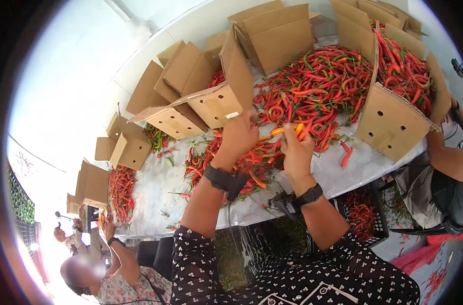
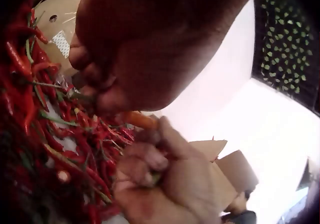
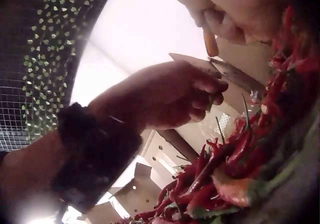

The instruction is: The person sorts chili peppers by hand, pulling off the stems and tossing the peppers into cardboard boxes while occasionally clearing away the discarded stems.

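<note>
Right grip (image 1: 298,152) pinches at least one orange chili (image 1: 278,131); left grip (image 1: 239,136) is curled (around what, I cannot tell).

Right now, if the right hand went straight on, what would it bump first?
Probably the big pile of red chillies, though I can't tell how high above it the right hand is.

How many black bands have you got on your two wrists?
2. One, the left band, is round the wrist of the left hand. The other, the right band, is round the wrist of the right hand. None seems hidden.
</note>
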### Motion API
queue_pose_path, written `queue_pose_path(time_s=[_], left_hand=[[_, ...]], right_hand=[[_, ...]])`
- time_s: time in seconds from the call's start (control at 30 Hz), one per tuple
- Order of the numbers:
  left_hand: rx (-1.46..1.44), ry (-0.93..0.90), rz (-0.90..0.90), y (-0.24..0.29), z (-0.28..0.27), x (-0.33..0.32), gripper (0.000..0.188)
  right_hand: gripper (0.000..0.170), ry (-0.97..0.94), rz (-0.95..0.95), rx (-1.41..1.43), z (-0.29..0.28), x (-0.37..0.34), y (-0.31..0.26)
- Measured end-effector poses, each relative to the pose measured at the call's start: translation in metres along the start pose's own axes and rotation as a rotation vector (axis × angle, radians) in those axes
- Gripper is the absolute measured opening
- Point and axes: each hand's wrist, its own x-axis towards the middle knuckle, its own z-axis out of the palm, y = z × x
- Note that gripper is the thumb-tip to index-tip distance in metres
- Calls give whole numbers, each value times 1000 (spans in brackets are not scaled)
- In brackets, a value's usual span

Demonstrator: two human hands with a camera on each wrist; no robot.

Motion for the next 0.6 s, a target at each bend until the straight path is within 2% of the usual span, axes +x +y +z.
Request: queue_pose_path(time_s=[0.03,0.1,0.17,0.2,0.27,0.3,0.37,0.47,0.6], left_hand=[[38,-32,-13,1,0,11,28],[71,-63,-21,6,5,35,30],[51,-161,116,17,19,60,36],[46,-160,120,21,28,73,36],[71,-135,332,25,50,98,51],[66,-133,336,29,61,108,51],[85,-231,242,33,81,124,67],[-5,-280,214,22,98,135,72],[174,-402,115,15,88,133,65]], right_hand=[[13,6,-3,0,-3,3,-1],[18,159,134,305,-9,10,-2],[21,224,188,354,-7,12,-7],[22,278,195,341,-5,12,-11],[23,314,163,349,-6,16,-11],[23,316,157,346,-7,18,-13],[21,398,191,364,-7,22,-16],[20,417,192,424,-12,26,-16],[20,356,163,433,-17,29,-16]])
